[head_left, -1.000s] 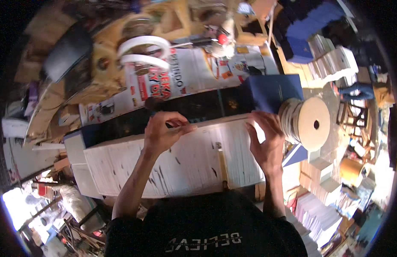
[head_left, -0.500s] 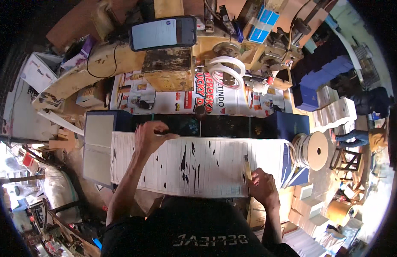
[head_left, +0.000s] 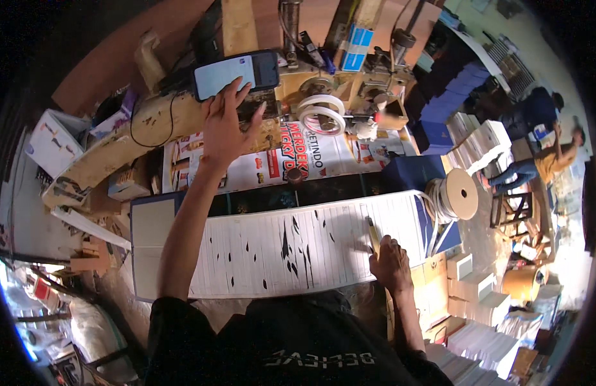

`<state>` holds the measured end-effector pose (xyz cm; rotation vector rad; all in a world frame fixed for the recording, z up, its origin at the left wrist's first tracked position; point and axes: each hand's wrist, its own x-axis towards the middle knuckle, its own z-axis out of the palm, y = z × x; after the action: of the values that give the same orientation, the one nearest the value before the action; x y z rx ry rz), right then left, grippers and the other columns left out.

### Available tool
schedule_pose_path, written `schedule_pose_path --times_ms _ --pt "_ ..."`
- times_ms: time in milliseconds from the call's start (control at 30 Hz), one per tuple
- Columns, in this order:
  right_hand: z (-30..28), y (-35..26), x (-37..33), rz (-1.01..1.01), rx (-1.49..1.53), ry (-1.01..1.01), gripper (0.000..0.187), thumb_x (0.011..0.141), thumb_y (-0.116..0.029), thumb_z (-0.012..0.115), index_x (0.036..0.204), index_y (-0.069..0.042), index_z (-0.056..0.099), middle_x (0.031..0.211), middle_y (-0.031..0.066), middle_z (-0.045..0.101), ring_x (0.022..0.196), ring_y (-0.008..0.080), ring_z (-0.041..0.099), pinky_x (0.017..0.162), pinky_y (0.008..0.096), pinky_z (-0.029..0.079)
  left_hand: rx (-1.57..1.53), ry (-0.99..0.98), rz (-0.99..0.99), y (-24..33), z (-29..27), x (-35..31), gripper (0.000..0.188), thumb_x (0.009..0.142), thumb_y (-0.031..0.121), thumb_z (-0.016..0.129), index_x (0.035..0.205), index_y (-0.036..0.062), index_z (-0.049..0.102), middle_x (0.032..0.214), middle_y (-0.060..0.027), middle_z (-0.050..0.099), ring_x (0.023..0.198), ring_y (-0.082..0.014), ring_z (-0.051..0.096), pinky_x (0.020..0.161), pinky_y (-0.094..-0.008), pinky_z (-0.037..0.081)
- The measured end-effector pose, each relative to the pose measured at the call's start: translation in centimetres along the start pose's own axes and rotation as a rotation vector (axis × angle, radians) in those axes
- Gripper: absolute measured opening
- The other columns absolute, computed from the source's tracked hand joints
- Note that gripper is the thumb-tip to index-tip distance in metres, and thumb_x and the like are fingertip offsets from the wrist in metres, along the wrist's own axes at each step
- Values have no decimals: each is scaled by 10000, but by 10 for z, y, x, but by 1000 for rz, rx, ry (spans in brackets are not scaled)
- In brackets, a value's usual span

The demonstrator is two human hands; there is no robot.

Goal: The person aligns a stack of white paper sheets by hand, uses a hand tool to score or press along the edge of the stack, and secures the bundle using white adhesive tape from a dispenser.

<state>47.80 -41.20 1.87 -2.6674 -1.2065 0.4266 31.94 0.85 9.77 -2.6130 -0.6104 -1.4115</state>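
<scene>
My left hand (head_left: 227,125) is stretched out over the phone (head_left: 224,76), its fingers apart and the fingertips at the lit screen. The phone lies propped on top of a worn block behind the bench. In my right hand (head_left: 393,265) is a slim yellowish tool (head_left: 374,235), pointing away from me; its exact kind is not clear. It is over the right part of a long white ribbed surface (head_left: 336,251), marked by narrow lines and several dark, slit-like gaps. This surface stretches across in front of me, and my left forearm covers part of its left end.
A cardboard spool of white band (head_left: 457,194) stands at the right end. Dark blue boxes (head_left: 413,174) flank the work, with a grey board (head_left: 150,248) at left. White coiled rings (head_left: 321,116) hang behind. Paper stacks (head_left: 478,293) and two people are at right.
My left hand has risen from the far edge of the white surface up to the phone. My right hand still holds the slim tool near the same place. The view has shifted slightly.
</scene>
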Motion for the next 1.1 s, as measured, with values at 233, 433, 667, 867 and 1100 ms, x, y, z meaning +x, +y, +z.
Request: schedule_pose_path --times_ms 233,433,667,867,1100 --pt "11 -3 -8 52 -8 138 288 838 -120 663 1049 32 541 940 293 658 848 483 683 767 590 544 29 -84 48 -12 7 0 702 952 342 737 1520 63 432 1356 -20 727 1257 -264 606 1099 -447 344" --pt "11 -8 -13 21 8 167 286 867 -82 626 1094 80 558 936 315 644 829 495 699 729 565 588 56 -87 54 -10 2 -2 682 1020 363 682 1558 63 389 1473 -37 658 1374 -300 538 1124 -482 346" --pt "30 17 -16 91 151 161 297 918 -51 582 1182 66 513 1030 323 625 937 521 671 796 563 555 -78 73 81 -19 11 1 751 864 352 812 1508 129 497 1423 18 672 1314 -199 577 1112 -456 299" --pt "84 62 -27 -187 -45 567 428 962 -58 601 1375 9 509 1213 298 646 1141 521 603 975 579 516 -83 63 107 -19 11 3 723 847 336 821 1473 119 531 1412 11 679 1308 -209 585 1112 -446 287" --pt "62 31 -30 17 115 455 438 960 -41 614 1385 21 533 1276 282 651 1196 508 602 1004 565 519 -93 -37 132 -25 6 2 679 893 312 769 1468 67 505 1303 7 761 1326 -208 572 1107 -446 268"
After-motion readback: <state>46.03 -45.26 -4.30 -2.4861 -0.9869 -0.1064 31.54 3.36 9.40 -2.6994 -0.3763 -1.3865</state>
